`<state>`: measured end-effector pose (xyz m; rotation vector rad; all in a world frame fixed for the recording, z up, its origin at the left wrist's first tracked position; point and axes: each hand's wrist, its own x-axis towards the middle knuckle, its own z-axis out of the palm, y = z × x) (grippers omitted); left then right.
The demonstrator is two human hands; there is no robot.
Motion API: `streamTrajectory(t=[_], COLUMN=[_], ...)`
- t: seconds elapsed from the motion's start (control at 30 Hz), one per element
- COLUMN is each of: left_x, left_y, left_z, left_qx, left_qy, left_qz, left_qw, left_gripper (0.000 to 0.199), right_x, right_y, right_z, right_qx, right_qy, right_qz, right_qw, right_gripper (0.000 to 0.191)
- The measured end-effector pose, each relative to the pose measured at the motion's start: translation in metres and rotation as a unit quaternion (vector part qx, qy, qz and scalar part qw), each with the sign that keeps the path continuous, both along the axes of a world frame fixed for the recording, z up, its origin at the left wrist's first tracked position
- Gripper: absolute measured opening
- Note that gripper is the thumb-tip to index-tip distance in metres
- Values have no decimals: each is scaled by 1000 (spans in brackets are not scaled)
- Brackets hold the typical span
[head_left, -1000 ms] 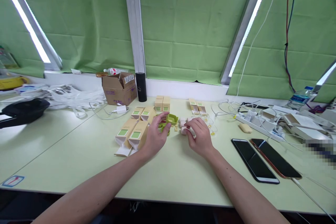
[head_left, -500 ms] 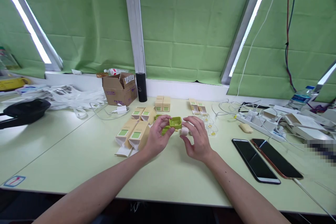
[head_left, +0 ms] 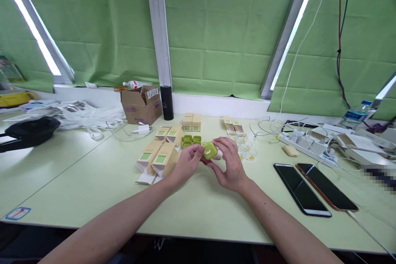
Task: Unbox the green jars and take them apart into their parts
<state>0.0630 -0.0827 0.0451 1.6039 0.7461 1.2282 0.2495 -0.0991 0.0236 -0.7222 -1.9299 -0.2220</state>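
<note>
A small green case (head_left: pixel 210 150) with a pale mark on its face is between my two hands above the table. My left hand (head_left: pixel 189 161) pinches its left edge. My right hand (head_left: pixel 229 164) is closed at its right side, fingertips on its edge. A small pale pink-white piece (head_left: pixel 218 154) shows beside the case, partly behind my right fingers. Just behind my left hand lie several green square trays (head_left: pixel 192 140). Cardboard boxes with green labels (head_left: pixel 163 158) stand to the left, and clear plastic pieces (head_left: pixel 246 148) lie to the right.
Two phones (head_left: pixel 301 189) lie at the right. A power strip with cables (head_left: pixel 305 144) is behind them. Further back are a brown carton (head_left: pixel 139 107), a black cylinder (head_left: pixel 167 103), two upright boxes (head_left: pixel 192 122) and two open boxes (head_left: pixel 233 126).
The green piece has turned from showing its hollow inside to its smooth marked face, and sits slightly lower. My left hand has shifted, uncovering the green trays behind. My right fingers have closed in on the case.
</note>
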Motion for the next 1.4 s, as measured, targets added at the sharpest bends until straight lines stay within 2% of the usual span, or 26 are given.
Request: streamTrajectory(t=[0.2,0.3,0.37,0.47,0.57,0.7,0.8,1.1,1.4], left_x=[2,3,3,2,-1,-4,-4,-5,-3], left_y=[-1,1,3,4,3,1,0,3,4], left_z=[-5,-9,-12,-15,-14,-8,-6,-13,-16], left_qx=[-3,13,30,65,132,246,294,302,229], left_qy=[33,48,51,58,69,96,102,106,79], left_qz=[-56,-59,-35,39,102,115,114,134,114], left_qw=[998,997,998,995,984,958,943,938,964], left_gripper=[72,70,60,39,33,21,13,4,6], right_x=[-2,-2,-1,0,1,2,3,2,2], right_y=[3,2,1,0,1,3,4,3,2], right_z=[-4,-3,-1,0,1,-1,-2,-2,-4], right_qx=[-40,-76,-93,-114,-132,-136,-133,-131,-121], right_qy=[54,76,92,106,107,109,111,86,63], right_qz=[35,51,58,64,71,81,81,77,77], right_qw=[997,993,990,986,983,981,982,985,988], right_gripper=[53,46,43,39,37,38,41,42,43])
